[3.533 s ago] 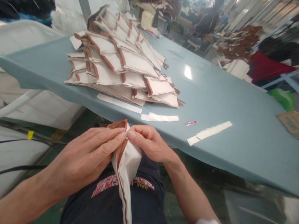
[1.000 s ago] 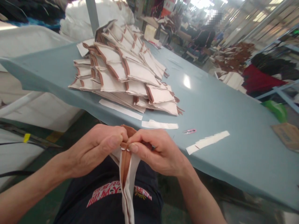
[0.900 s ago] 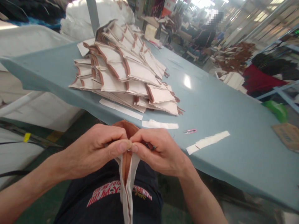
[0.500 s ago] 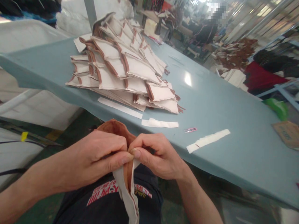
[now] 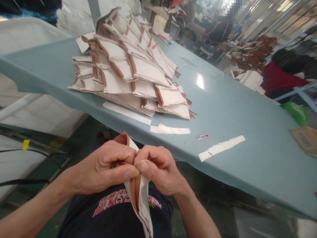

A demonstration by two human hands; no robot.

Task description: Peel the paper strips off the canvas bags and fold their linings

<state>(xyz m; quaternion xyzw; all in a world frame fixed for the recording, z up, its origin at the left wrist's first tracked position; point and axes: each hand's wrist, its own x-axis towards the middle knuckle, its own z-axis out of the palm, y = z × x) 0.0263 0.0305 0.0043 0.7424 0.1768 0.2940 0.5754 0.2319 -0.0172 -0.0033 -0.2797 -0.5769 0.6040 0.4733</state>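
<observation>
Between my two hands is a long piece of white fabric with a brown lining [image 5: 143, 201], its lower end hanging down over my dark apron. My left hand [image 5: 112, 168] pinches it between thumb and fingers. Right beside it, my right hand [image 5: 157, 168] pinches the same piece, and the thumbs almost touch. A brown loop of the piece sticks out above the left fingers. Whatever lies right between the fingertips is hidden.
A big heap of white pieces with brown edging [image 5: 146, 69] covers the left part of the blue-green table [image 5: 237, 112]. White strips [image 5: 170, 130] and pink thread snips [image 5: 203, 136] lie near its front edge. A cardboard piece [image 5: 304, 140] is at the right.
The held piece has shifted between my hands; less brown shows above my left hand, and a white edge now shows there. Both hands stay pinched together.
</observation>
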